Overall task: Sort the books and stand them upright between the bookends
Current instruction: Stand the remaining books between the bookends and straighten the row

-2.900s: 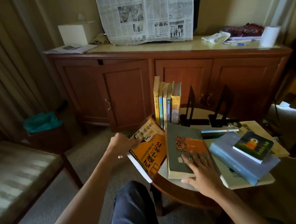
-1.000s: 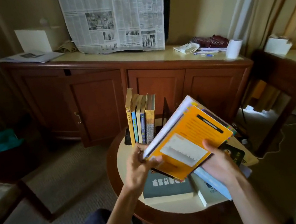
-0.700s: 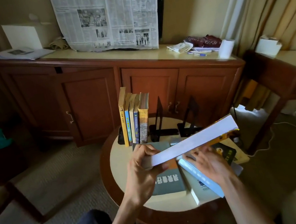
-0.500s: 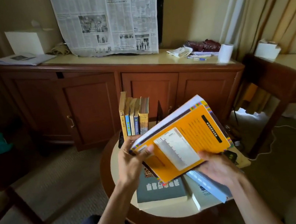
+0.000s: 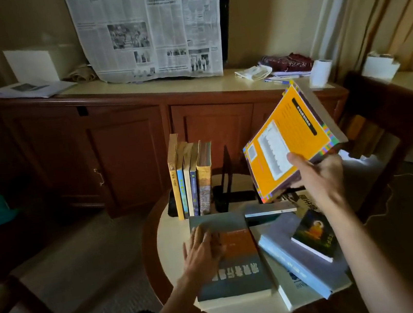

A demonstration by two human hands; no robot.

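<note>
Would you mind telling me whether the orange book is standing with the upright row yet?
Not yet. The right hand holds the orange book tilted in the air, apart from the upright row.

— What's different around the grey-green book point(image 5: 231, 258)?

— The left hand point(image 5: 201, 251) has let go of the orange book point(image 5: 290, 143) and now lies flat on the grey-green one's cover.

— And the orange book?

— Only the right hand point(image 5: 316, 174) grips it now, lifted up and to the right of the grey-green book, back cover facing us.
</note>
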